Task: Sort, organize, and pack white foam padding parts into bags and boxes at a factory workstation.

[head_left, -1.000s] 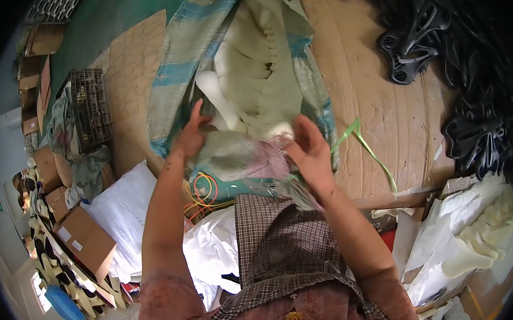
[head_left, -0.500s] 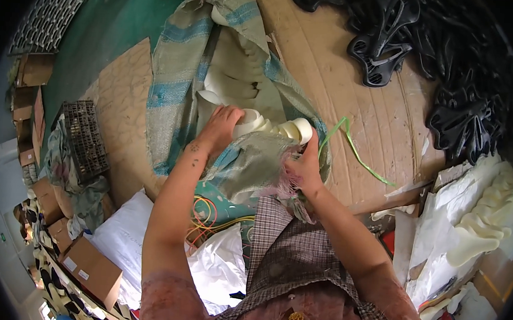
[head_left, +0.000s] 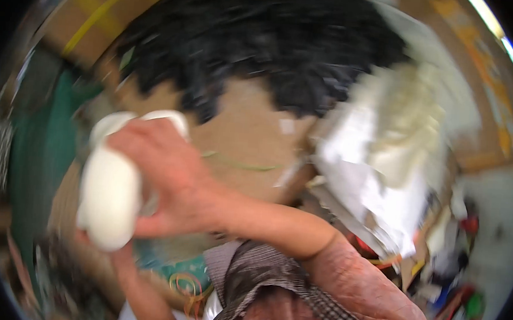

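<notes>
A stack of cream-white, smooth curved pieces (head_left: 109, 194) is raised at the left, close to the camera and blurred by motion. My right hand (head_left: 164, 165) is wrapped over its right side, thumb below and fingers on top. Beneath the lower end, my left hand (head_left: 116, 250) grips the stack from behind; most of its fingers are hidden by the pieces. What the pieces are is not plain. Behind my right forearm, little shows of the grey woven sack (head_left: 185, 245).
A heap of black moulded parts (head_left: 247, 34) lies on the cardboard-covered surface (head_left: 243, 135). To the right, cream pieces (head_left: 403, 140) rest on white sheeting (head_left: 348, 166). A thin green strip (head_left: 244, 166) lies on the cardboard. Coiled cords (head_left: 188, 286) show below.
Both hands have lifted the cream-white pieces out of the woven sack and carried them left in the view. The view has swung to the right, bringing the black heap to the top middle.
</notes>
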`<state>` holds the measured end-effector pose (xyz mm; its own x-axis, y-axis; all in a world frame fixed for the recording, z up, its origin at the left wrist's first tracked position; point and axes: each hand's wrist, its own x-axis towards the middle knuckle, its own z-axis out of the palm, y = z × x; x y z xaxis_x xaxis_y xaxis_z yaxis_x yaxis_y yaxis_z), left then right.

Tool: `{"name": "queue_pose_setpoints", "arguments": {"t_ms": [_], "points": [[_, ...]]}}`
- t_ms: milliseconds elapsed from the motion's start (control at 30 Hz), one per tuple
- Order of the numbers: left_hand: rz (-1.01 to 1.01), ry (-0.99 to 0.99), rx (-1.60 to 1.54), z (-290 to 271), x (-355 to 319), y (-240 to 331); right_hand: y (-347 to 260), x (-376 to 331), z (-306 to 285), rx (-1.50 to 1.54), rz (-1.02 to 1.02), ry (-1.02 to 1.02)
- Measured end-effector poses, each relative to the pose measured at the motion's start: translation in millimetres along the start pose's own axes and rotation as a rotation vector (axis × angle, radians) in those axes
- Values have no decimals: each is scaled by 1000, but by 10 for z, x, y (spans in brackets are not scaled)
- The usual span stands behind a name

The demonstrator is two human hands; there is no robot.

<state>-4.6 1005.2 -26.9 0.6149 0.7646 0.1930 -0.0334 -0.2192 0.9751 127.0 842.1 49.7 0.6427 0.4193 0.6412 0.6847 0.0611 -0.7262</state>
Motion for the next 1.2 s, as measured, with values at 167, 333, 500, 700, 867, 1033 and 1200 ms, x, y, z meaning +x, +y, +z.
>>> {"name": "queue_pose_setpoints", "arguments": {"t_ms": [167, 333, 500, 700, 867, 1033, 1200], "points": [[594, -381, 170, 1507, -775, 1036, -457, -230, -2282, -243, -98, 159], [622, -949, -129, 3287, -2382, 1926, -1032, -1212, -4684, -440, 97, 383], [405, -1182, -186, 4661, -3882, 2406, -1125, -2036, -6527, -204, 443, 600], [714, -1181, 46, 5876, -4743, 1998, 215, -3182, -7675, -259, 858, 789], [288, -1592, 454, 6029, -4731, 1564, 566, -3514, -7662, -498, 999, 721], [107, -1657, 358, 5882, -4724, 1460, 229, -3826, -7327, -541, 809, 670], [350, -1821, 129, 5477, -4697, 1071, -587, -3628, -6553, -1031, 459, 297]]}}
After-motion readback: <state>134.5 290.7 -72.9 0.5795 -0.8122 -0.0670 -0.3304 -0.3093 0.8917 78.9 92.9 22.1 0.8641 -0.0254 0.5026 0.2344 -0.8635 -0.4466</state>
